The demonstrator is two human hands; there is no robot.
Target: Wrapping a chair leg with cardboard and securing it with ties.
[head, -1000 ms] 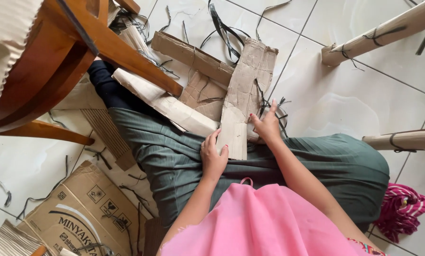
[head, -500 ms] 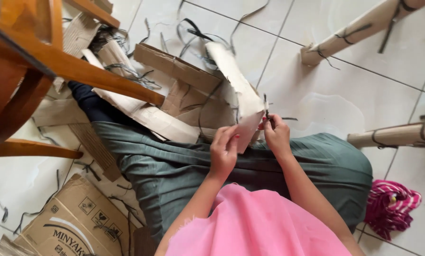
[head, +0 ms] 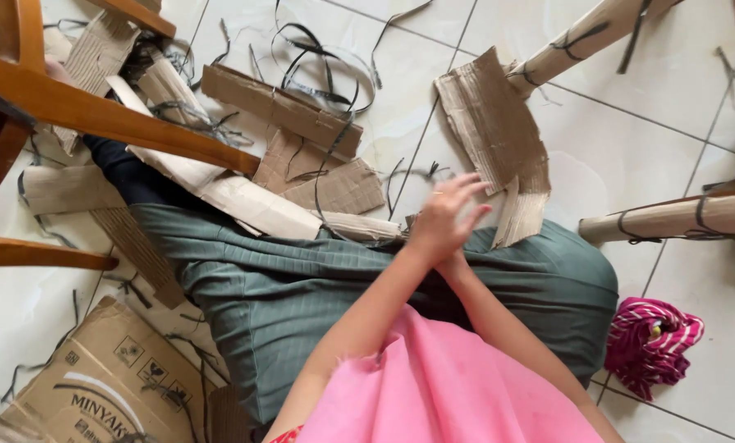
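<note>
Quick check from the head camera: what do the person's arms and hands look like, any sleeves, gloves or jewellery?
Both forearms are bare, with no sleeves reaching them and no gloves. The left hand is motion-blurred; a thin ring seems to sit on one finger, though that is hard to confirm. The right hand is mostly hidden beneath it. A pink garment covers the torso, and a green pleated skirt covers the lap.

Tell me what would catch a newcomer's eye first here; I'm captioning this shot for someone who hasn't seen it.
The left hand, fingers spread, sits at centre over the green skirt, covering the right hand. Just beyond it a torn cardboard piece lies on the white tiles, with more scraps and black strapping strewn further out. A red striped cloth lies bunched at lower right.
</note>
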